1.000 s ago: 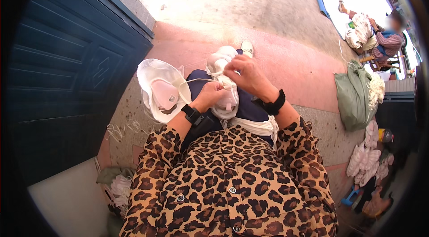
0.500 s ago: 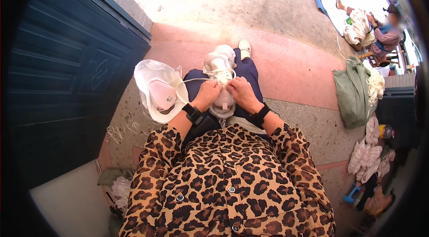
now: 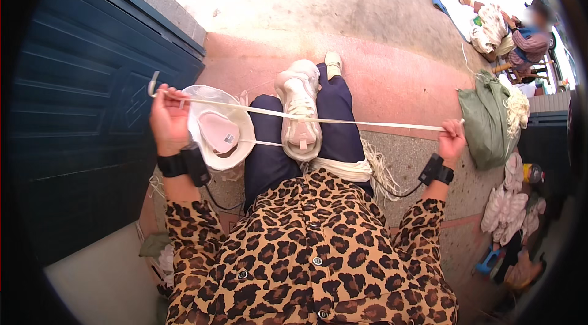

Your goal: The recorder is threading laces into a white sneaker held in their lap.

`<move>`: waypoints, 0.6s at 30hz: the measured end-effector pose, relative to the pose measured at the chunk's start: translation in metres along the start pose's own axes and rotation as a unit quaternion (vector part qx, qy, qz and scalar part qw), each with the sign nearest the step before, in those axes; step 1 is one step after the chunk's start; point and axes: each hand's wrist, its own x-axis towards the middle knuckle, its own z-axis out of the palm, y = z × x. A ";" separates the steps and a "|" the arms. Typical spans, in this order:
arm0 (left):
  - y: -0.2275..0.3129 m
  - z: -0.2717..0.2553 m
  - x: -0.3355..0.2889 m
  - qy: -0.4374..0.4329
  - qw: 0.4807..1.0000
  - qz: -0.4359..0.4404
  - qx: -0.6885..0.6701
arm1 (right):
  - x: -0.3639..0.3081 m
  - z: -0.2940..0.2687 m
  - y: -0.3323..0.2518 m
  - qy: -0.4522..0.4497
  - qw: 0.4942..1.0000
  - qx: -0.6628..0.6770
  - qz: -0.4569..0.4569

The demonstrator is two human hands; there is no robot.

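Observation:
A white and pale pink sneaker [image 3: 301, 107] lies across my lap between my thighs, toe pointing away from me. From its lacing a flat cream shoelace [image 3: 380, 124] stretches taut to both sides. My left hand [image 3: 170, 115], raised out to the left, pinches one end, and a short tail sticks up beyond the fingers. Far to the right, my right hand [image 3: 452, 141] grips the other end. Beside my left thigh is a white, bowl-like piece [image 3: 199, 101] with a pink oval inside. A thin pale cord runs from it toward the sneaker.
A bundle of cream laces [image 3: 343, 169] lies over my right thigh, with strands hanging off. At left stands a dark blue panelled door [image 3: 92, 98]. A green sack [image 3: 484, 120] and pale shoe pieces [image 3: 505, 211] are at right. Another person [image 3: 530, 43] sits working at the far right.
Both hands have moved apart from close together over the sneaker, out to left and right, drawing the shoelace out straight. The sneaker's lacing is now uncovered.

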 end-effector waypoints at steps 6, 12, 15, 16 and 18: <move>0.051 0.020 -0.013 -0.023 0.988 0.097 0.116 | -0.017 0.013 0.033 0.127 0.883 -0.450 -0.045; -0.068 0.047 -0.040 -0.084 0.835 0.174 0.516 | -0.016 0.036 0.206 -0.180 0.574 -0.799 0.015; -0.120 0.050 -0.057 -0.154 0.857 0.041 0.490 | -0.019 0.036 0.263 -0.314 0.536 -0.783 -0.028; -0.130 0.050 -0.060 -0.170 0.851 0.010 0.496 | -0.015 0.031 0.271 -0.368 0.487 -0.791 -0.041; -0.143 0.045 -0.065 -0.179 0.854 -0.029 0.488 | -0.010 0.029 0.281 -0.426 0.387 -0.816 -0.050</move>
